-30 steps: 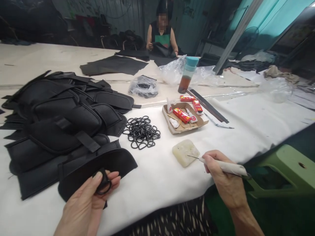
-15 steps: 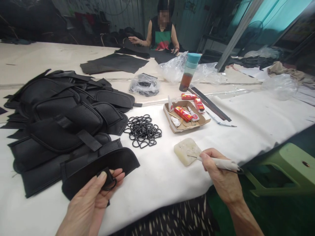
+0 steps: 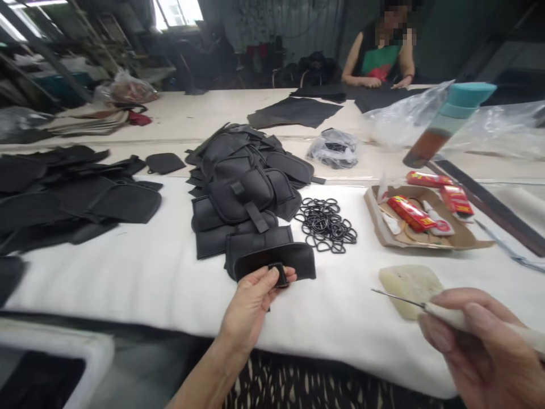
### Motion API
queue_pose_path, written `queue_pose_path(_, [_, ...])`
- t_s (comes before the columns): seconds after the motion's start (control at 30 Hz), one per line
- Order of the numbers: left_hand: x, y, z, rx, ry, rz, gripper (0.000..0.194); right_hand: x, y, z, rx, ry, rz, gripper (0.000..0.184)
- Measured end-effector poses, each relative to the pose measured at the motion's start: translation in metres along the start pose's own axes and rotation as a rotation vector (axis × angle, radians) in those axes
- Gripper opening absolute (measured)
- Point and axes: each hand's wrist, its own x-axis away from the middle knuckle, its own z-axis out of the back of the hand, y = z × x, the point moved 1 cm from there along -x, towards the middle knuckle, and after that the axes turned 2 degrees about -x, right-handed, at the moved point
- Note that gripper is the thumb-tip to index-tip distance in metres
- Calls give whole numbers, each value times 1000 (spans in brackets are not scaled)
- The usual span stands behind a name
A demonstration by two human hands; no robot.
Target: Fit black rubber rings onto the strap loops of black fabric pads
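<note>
My left hand is closed, thumb on top, on the folded strap end of a black leather-like piece. A black ring showed at that fold a moment ago; now it is mostly hidden by the fingers. My right hand grips an awl by its pale handle, the thin metal tip pointing left. Beneath the awl, a yellowish wax-like block lies on the white cloth; whether the two touch I cannot tell. Between the hands and farther back is a pile of black D-rings.
Stacked black pieces lie behind my left hand, with another heap farther left. A cardboard tray with red boxes and a tube stands right, near a bottle. Across the table a person handles black sheets.
The view has swung left, bringing the left-hand heap into sight. My right hand has drawn the awl's tip back from the block toward the left. My left hand keeps its hold on the piece.
</note>
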Motion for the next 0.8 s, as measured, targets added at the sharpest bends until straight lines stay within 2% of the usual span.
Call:
queue_pose_path(0.13, [2,-2,6,-11,-75,-9,19,-4,-13,-57,-366,-205,-207,18])
queue_pose_path(0.27, [3,-3,10,-16,-147,-37,20,-6,-20,-95,-486,-351,-265,21])
queue_pose_path(0.37, [3,-3,11,-6,-172,-42,20,-6,-17,-104,-459,-393,-265,23])
queue_pose_path(0.8, [2,-1,12,-14,-225,-42,22,-7,-3,-118,-481,-463,-287,22])
